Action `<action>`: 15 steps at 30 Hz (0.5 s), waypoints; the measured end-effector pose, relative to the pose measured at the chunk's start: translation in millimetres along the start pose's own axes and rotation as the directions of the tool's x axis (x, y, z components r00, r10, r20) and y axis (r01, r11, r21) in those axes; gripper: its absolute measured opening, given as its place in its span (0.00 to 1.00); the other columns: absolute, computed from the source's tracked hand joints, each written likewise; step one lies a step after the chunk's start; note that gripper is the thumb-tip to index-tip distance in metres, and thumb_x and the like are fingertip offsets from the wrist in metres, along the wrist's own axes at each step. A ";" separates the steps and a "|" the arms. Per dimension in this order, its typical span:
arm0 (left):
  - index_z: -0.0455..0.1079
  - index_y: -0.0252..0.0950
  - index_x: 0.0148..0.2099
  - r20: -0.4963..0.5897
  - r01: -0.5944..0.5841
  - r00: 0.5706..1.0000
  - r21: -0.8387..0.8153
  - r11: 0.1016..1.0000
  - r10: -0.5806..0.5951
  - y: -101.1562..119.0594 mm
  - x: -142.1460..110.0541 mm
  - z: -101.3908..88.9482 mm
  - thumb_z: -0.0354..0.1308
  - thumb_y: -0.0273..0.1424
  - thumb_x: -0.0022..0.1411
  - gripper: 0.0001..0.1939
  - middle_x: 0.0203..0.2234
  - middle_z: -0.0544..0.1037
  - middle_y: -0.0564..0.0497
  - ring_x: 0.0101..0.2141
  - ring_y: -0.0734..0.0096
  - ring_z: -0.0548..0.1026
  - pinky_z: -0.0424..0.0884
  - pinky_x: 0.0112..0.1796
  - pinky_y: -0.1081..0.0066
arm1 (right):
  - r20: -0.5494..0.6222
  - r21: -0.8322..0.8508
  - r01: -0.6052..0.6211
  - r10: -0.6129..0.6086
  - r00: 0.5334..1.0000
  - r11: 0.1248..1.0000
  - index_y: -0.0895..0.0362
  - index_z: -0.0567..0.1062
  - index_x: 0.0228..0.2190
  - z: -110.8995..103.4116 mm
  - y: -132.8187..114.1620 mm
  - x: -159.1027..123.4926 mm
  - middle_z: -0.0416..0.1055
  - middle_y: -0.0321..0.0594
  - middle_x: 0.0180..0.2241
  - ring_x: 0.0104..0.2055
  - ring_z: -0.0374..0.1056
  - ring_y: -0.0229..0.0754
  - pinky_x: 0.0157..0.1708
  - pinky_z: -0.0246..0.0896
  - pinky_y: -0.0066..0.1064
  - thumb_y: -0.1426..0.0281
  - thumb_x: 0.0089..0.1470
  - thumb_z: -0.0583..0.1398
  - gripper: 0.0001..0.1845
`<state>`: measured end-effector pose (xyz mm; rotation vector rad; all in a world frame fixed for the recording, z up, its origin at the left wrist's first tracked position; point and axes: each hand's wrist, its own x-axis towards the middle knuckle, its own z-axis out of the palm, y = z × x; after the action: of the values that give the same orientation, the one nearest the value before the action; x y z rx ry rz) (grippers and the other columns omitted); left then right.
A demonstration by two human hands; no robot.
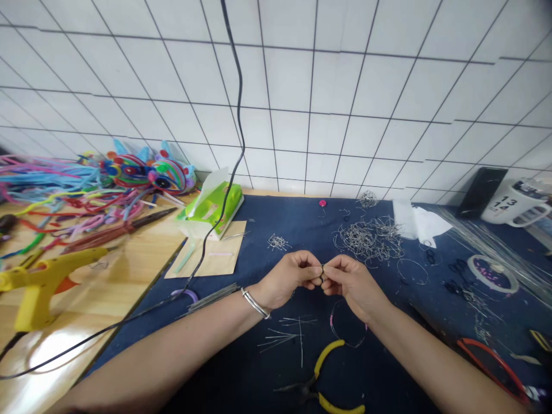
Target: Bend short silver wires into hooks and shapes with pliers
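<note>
My left hand and my right hand meet above the dark blue cloth, thumbs and forefingers pinched together. Between the fingertips is a small, thin black piece, perhaps a loop of cord; the fingers cover most of it. Under my right hand lies a thin wire ring with pink bits. Short straight wires are scattered below my left hand. Nearer to me rest pliers with yellow handles, their jaws pointing left.
Tangled wire loops and a small wire pile lie beyond my hands. Left are a green tissue pack, a yellow glue gun, pipe cleaners and a black cable. A mug and round dish stand right.
</note>
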<state>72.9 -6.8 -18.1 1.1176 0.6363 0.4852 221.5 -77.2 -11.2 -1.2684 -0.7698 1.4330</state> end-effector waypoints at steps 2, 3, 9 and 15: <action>0.65 0.30 0.32 -0.007 0.000 1.000 0.005 1.000 0.000 0.1 0.0 0.5 0.58 0.31 0.52 0.09 0.22 0.72 0.52 0.23 0.79 0.70 0.64 0.27 0.77 | -0.008 0.009 0.004 -0.004 1.000 1.000 0.59 0.69 0.25 0.5 1.3 0.5 0.69 0.34 0.21 0.23 0.66 0.34 0.25 0.63 0.28 0.63 0.42 0.62 0.12; 0.64 0.30 0.32 -0.008 0.000 1.000 0.006 1.000 0.000 0.2 0.1 0.6 0.58 0.31 0.52 0.09 0.22 0.72 0.52 0.23 0.79 0.70 0.64 0.27 0.77 | -0.010 0.012 0.005 -0.005 1.000 1.000 0.59 0.69 0.25 1.0 2.0 0.7 0.69 0.34 0.21 0.23 0.66 0.34 0.25 0.63 0.29 0.63 0.42 0.62 0.12; 0.64 0.31 0.31 -0.012 -0.025 1.000 -0.018 1.000 0.025 -1.9 0.0 3.1 0.57 0.30 0.53 0.07 0.21 0.72 0.52 0.23 0.79 0.70 0.64 0.28 0.76 | -0.041 0.033 0.027 -0.026 0.999 0.999 0.58 0.69 0.25 3.8 6.2 0.2 0.69 0.34 0.21 0.24 0.66 0.34 0.26 0.63 0.28 0.64 0.42 0.63 0.11; 0.63 0.31 0.32 -0.042 -0.029 0.999 -0.034 0.999 0.027 -6.1 1.5 6.2 0.57 0.32 0.53 0.09 0.23 0.72 0.52 0.24 0.80 0.70 0.65 0.29 0.75 | -0.060 0.030 0.047 -0.045 0.997 0.998 0.58 0.69 0.25 3.9 9.2 0.4 0.69 0.34 0.21 0.24 0.66 0.34 0.26 0.63 0.28 0.64 0.43 0.62 0.11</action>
<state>78.5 -12.2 -22.3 1.0867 0.6469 0.5430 215.3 -78.7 -18.9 -1.2556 -0.7294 1.3597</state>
